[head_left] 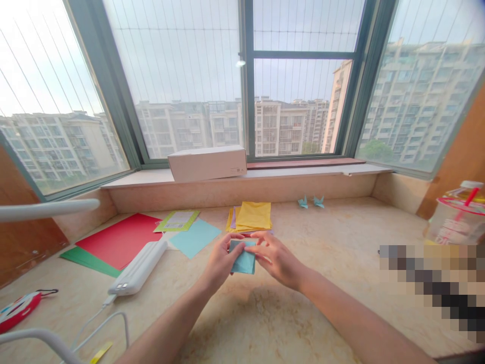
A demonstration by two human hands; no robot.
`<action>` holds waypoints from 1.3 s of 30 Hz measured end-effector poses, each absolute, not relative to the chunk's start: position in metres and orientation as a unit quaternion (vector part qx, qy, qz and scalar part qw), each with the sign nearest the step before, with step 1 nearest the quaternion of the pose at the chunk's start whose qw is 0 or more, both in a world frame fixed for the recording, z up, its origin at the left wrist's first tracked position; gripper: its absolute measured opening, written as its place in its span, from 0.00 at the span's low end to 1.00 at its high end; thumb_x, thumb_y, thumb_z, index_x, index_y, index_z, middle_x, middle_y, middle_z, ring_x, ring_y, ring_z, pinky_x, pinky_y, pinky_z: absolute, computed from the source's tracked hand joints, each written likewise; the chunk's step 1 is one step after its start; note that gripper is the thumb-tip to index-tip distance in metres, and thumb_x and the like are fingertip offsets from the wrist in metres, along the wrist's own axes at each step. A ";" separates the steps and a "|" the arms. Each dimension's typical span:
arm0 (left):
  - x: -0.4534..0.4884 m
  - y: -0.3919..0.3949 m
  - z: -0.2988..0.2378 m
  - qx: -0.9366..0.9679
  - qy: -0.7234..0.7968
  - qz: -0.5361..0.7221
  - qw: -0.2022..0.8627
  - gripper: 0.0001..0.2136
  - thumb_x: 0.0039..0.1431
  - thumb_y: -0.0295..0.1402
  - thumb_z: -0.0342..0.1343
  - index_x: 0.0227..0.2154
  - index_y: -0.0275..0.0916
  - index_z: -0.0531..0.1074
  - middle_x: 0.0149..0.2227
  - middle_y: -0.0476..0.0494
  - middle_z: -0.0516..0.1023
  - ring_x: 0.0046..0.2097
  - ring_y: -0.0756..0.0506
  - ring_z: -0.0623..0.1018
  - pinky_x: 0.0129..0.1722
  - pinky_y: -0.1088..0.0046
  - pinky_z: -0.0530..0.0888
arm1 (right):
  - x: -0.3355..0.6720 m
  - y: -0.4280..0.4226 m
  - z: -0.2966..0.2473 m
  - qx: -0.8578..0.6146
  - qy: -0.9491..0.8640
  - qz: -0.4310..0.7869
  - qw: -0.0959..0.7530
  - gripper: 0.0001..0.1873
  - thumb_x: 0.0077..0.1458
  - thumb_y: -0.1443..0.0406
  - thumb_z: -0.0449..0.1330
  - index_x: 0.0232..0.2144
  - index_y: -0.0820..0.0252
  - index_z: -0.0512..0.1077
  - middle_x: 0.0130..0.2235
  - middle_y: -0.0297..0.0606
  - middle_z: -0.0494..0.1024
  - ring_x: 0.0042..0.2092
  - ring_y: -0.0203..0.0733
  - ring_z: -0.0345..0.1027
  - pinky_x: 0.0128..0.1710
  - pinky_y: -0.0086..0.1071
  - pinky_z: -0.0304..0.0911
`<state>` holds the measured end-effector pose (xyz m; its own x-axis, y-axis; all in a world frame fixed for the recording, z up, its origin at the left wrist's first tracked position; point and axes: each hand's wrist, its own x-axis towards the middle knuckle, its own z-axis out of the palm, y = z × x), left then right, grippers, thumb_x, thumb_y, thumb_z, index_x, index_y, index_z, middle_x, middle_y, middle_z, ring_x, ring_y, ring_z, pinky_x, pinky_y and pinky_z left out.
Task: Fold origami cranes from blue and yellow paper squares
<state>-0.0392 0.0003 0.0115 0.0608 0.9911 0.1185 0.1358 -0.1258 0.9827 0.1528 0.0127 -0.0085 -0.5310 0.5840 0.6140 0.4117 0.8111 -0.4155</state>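
Observation:
Both my hands meet over the marble counter (341, 242) on a small folded teal paper (244, 260). My left hand (220, 263) pinches its left edge, fingers curled round it. My right hand (276, 259) holds the right edge, fingertips pressed on the top. The paper sits just above the counter, partly hidden by my fingers. Behind it lies a stack of yellow paper squares (253, 216), and a loose light blue sheet (195, 236) lies to the left.
Red sheet (121, 240) over green sheet (89, 260) at left, a white power bank (138, 268) with cable, a green leaflet (177, 220). Two teal paper cranes (310, 202) stand by the wall. White box (207, 163) on the sill. Plastic cup (458, 217) at right.

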 end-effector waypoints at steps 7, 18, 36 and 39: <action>-0.041 0.001 0.010 0.492 0.433 0.522 0.545 0.25 0.50 0.40 0.66 0.48 0.37 0.66 0.29 0.47 0.78 0.27 0.51 0.75 0.24 0.79 0.69 | 0.152 0.015 -0.008 -0.291 -0.862 0.056 0.411 0.14 0.65 0.69 0.53 0.48 0.57 0.75 0.45 0.44 0.72 0.43 0.43 0.70 0.43 0.38 0.70; -0.047 0.011 0.005 0.439 0.374 0.576 0.579 0.24 0.47 0.33 0.68 0.48 0.36 0.69 0.34 0.45 0.80 0.33 0.49 0.77 0.36 0.75 0.69 | 0.148 0.008 -0.009 -0.252 -0.855 0.154 0.426 0.18 0.62 0.72 0.52 0.52 0.57 0.72 0.50 0.45 0.68 0.46 0.41 0.70 0.48 0.36 0.69; -0.042 0.003 0.006 0.657 0.459 0.425 0.420 0.11 0.53 0.32 0.54 0.31 0.35 0.80 0.36 0.42 0.73 0.30 0.49 0.72 0.26 0.75 0.68 | 0.148 0.004 0.002 -0.297 -0.826 0.288 0.384 0.07 0.57 0.68 0.59 0.33 0.61 0.79 0.40 0.40 0.75 0.33 0.36 0.68 0.35 0.30 0.67; -0.042 0.003 0.004 0.670 0.454 0.414 0.417 0.12 0.55 0.37 0.57 0.35 0.34 0.80 0.37 0.40 0.74 0.32 0.47 0.74 0.29 0.73 0.71 | 0.149 0.006 0.003 -0.322 -0.821 0.280 0.380 0.09 0.57 0.67 0.59 0.30 0.62 0.79 0.37 0.39 0.75 0.33 0.36 0.67 0.34 0.30 0.65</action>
